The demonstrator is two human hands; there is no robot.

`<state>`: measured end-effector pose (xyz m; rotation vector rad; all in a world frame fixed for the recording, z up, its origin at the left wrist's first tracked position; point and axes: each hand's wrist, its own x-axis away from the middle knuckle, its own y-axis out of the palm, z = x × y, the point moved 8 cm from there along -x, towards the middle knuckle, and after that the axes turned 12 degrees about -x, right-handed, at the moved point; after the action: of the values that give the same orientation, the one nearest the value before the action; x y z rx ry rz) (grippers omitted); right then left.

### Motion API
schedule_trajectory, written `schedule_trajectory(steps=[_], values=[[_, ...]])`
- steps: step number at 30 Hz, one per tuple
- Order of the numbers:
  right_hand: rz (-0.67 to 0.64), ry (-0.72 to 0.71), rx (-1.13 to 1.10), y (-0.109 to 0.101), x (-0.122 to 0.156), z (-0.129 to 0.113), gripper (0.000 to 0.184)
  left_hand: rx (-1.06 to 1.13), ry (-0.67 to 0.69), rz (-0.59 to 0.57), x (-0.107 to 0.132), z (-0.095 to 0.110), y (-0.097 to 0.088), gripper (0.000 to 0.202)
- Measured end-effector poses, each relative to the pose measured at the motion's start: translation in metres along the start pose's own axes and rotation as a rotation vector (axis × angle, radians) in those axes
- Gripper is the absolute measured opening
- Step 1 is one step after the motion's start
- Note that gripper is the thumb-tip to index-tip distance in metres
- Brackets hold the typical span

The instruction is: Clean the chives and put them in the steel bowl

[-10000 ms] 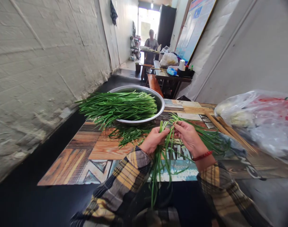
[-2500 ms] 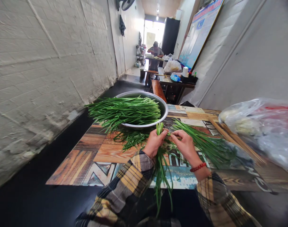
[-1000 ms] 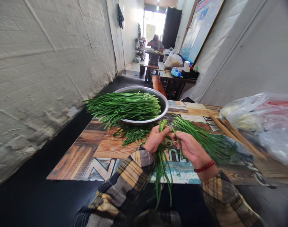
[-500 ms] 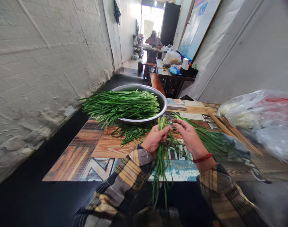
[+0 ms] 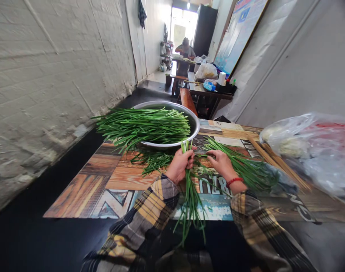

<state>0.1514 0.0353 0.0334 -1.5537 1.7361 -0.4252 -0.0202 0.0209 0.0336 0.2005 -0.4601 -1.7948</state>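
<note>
My left hand [image 5: 180,165] is closed round a small bunch of green chives [image 5: 191,196] whose tips hang over the table's near edge. My right hand [image 5: 222,164], with a red bead bracelet on the wrist, pinches a chive stalk just right of the bunch. Loose chives [image 5: 243,168] lie spread on the table to the right of that hand. Behind both hands a metal basin [image 5: 194,124] holds a big pile of sorted chives [image 5: 145,126].
The table [image 5: 115,181] has a patterned wood-look top. A clear plastic bag [image 5: 311,147] and bamboo skewers [image 5: 270,158] lie at the right. A white brick wall runs along the left. Far back, a person [image 5: 185,49] sits at another table with bags.
Both hands have moved forward and lower toward the basin. The bunch in my left hand has tilted left. My right hand has gone from open fingers to a pinch on a stalk.
</note>
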Motion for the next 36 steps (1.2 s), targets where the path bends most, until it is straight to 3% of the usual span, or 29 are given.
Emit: schedule_trajectory(steps=[4,11,15,19,25,28,36], values=[[0.068,-0.011,0.171,-0.002,0.002,0.000,0.015,-0.054,0.008,-0.003,0.001,-0.001,0.000,0.027],[-0.086,0.126,-0.447,0.000,0.009,-0.022,0.032,-0.107,0.032,0.050,0.002,-0.002,-0.004,0.037],[-0.168,0.181,-0.670,0.003,0.020,-0.041,0.034,-0.162,0.034,0.011,0.004,-0.002,0.000,0.041],[-0.229,0.172,-0.645,0.006,0.027,-0.054,0.035,-0.159,0.054,-0.061,0.007,0.001,0.009,0.037],[-0.244,0.095,-0.508,0.003,0.032,-0.068,0.035,-0.171,0.072,-0.040,0.007,0.004,0.008,0.035],[-0.248,0.096,-0.488,0.002,0.035,-0.070,0.036,-0.181,0.085,-0.004,0.007,0.004,0.006,0.035],[-0.319,0.321,-0.913,0.010,0.048,-0.067,0.038,-0.079,0.087,0.173,0.003,0.001,-0.008,0.035]])
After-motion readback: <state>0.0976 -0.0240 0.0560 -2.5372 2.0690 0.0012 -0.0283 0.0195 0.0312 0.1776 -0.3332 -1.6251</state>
